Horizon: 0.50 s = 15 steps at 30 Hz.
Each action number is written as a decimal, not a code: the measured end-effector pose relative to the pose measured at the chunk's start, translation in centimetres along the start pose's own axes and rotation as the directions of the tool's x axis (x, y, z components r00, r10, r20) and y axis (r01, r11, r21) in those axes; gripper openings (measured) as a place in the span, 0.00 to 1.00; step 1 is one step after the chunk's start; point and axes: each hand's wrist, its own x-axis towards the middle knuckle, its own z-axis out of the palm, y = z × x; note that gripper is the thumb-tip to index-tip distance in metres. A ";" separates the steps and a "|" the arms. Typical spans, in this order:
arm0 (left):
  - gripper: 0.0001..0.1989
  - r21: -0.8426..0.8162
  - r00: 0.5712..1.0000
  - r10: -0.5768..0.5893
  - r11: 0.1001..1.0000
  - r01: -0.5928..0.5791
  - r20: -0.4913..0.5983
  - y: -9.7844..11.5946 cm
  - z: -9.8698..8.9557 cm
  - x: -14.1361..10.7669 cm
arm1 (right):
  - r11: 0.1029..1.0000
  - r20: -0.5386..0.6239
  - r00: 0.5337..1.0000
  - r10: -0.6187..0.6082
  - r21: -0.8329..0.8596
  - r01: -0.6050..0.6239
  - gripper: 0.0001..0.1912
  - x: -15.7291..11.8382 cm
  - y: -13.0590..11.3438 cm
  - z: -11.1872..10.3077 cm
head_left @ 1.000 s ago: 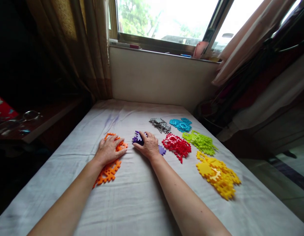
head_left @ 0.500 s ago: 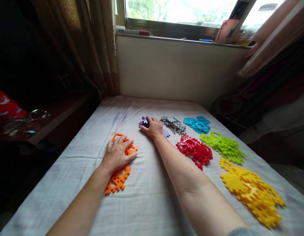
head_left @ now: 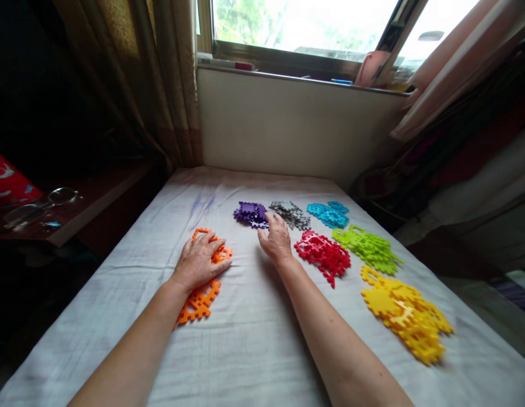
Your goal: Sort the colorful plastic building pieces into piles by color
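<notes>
My left hand (head_left: 198,257) lies spread and flat on a pile of orange interlocking gear-shaped plastic pieces (head_left: 202,299), covering part of it. Over the sheet, my right hand (head_left: 276,237) holds nothing, with its thumb and fingers apart. Just beyond its fingertips is a pile of purple pieces (head_left: 250,212). Grey pieces (head_left: 290,215) lie right of the purple ones. Closest on the right hand's other side is a heap of red pieces (head_left: 324,252).
Farther right lie piles of blue pieces (head_left: 328,213), lime green pieces (head_left: 368,249) and yellow pieces (head_left: 400,311). All rest on a pale wrinkled sheet (head_left: 245,356). A dark side table (head_left: 88,209) holding eyeglasses (head_left: 63,196) stands left. A wall and window close off the far side.
My right hand has drawn back from the purple pieces toward me, uncovering their pile. My left hand stays on the orange pieces. The view has shifted slightly.
</notes>
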 end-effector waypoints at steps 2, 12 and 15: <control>0.32 -0.017 1.000 0.025 1.000 -0.025 -0.006 -0.1 0.1 -0.1 | 0.999 0.027 0.999 -0.031 0.032 0.031 0.28 -2.1 0.0 -0.7; 0.26 -0.288 0.942 0.333 0.899 -0.332 -0.046 1.4 -0.5 -3.0 | 0.966 0.257 0.951 -0.172 0.231 0.113 0.23 -6.5 -2.6 -1.9; 0.26 -0.248 0.952 0.273 0.921 -0.299 -0.136 0.3 -1.0 -4.8 | 0.951 0.306 0.927 -0.218 0.280 0.131 0.22 -6.1 -3.9 -1.5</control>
